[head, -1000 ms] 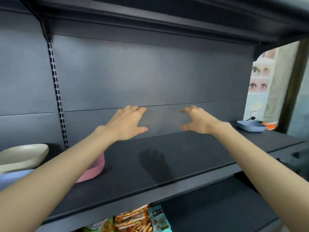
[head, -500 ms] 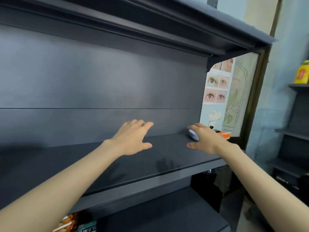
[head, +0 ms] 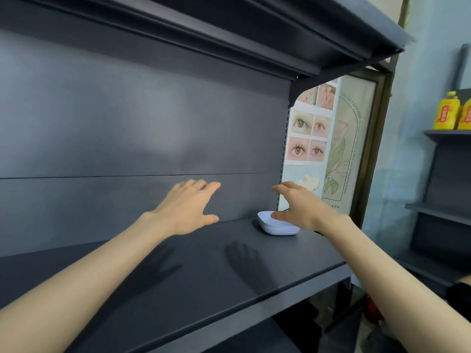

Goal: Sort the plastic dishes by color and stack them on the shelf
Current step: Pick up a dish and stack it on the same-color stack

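Hovering open-palmed, left hand (head: pixel 187 210) and right hand (head: pixel 300 212) hold nothing beside a pale-blue dish (head: pixel 270 229).

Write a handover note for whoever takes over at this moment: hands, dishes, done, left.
Left hand: open, holds nothing, hovering above the shelf.
Right hand: open, spread over the pale blue dish; thumb contact with its rim unclear.
The dish sits alone at the shelf's right end.
Done: no stack in view.
Left: grasp this dish, stack it with its colour; other dishes out of view.
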